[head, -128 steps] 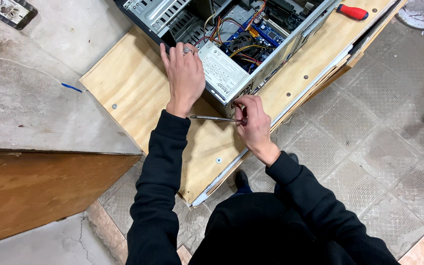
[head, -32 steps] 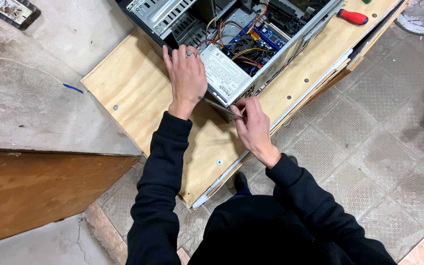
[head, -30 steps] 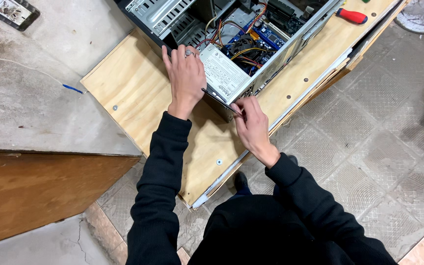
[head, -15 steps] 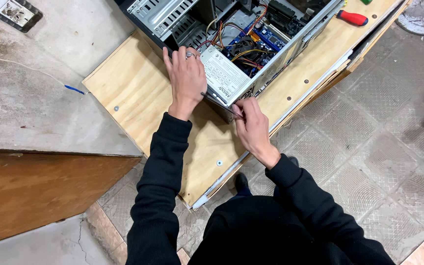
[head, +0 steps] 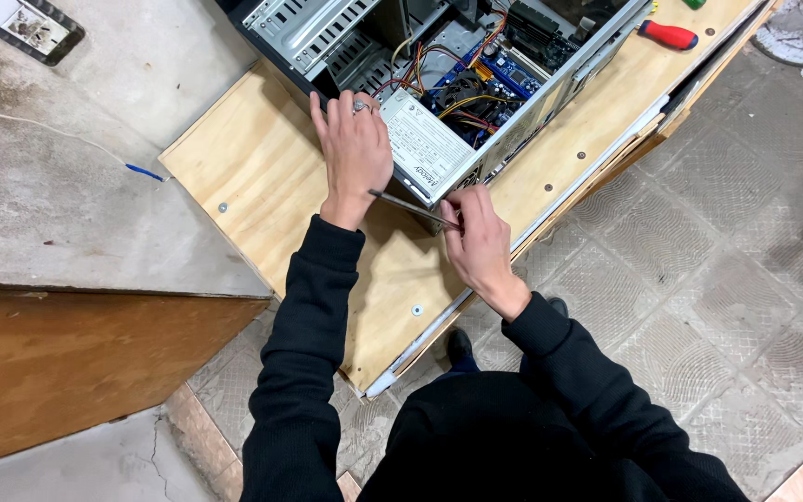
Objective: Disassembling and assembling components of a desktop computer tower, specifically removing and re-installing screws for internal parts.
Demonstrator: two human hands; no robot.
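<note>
The left hand (head: 355, 153) lies flat, fingers spread, on the open computer case (head: 439, 88) at upper centre. The right hand (head: 478, 244) pinches a thin metal tool (head: 413, 208), seemingly a screwdriver shaft, just below the grey power supply (head: 425, 149). A red-handled screwdriver (head: 667, 35) lies upper right on the plywood bench (head: 262, 177).

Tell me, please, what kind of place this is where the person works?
Probably a home workshop or repair corner. An open computer case lies on a rough plywood bench, a red-handled screwdriver lies nearby, and the floor is patterned tile beside a bare concrete slab.
</note>
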